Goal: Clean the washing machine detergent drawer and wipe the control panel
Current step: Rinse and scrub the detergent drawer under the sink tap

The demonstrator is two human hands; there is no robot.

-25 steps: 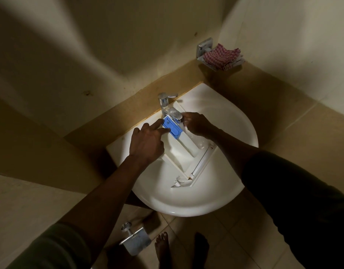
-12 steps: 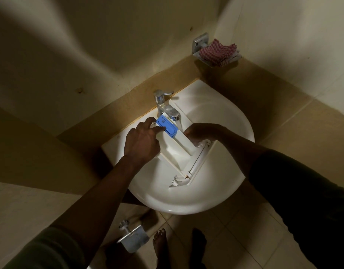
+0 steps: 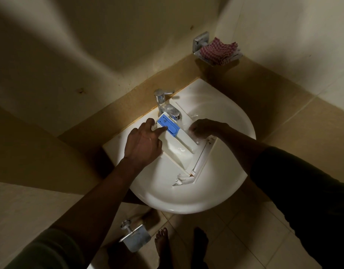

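A white detergent drawer (image 3: 183,150) lies slantwise in the white sink (image 3: 186,195), its blue insert (image 3: 168,126) up under the chrome tap (image 3: 166,105). My left hand (image 3: 144,142) rests on the drawer's left edge, fingers touching the blue insert. My right hand (image 3: 204,128) is at the drawer's right side by the tap, fingers curled, with water splashing around it. Whether it grips the drawer is unclear. The washing machine's control panel is out of sight.
A red checked cloth (image 3: 218,50) sits in a wall-mounted soap dish at the back right. A metal fitting (image 3: 135,236) stands on the tiled floor below the sink, near my bare feet (image 3: 163,247). Walls close in on the left and right.
My right hand has slid from the tap end down to the drawer's right side and back up a little. Water now splashes there. My left hand keeps its place on the blue insert.
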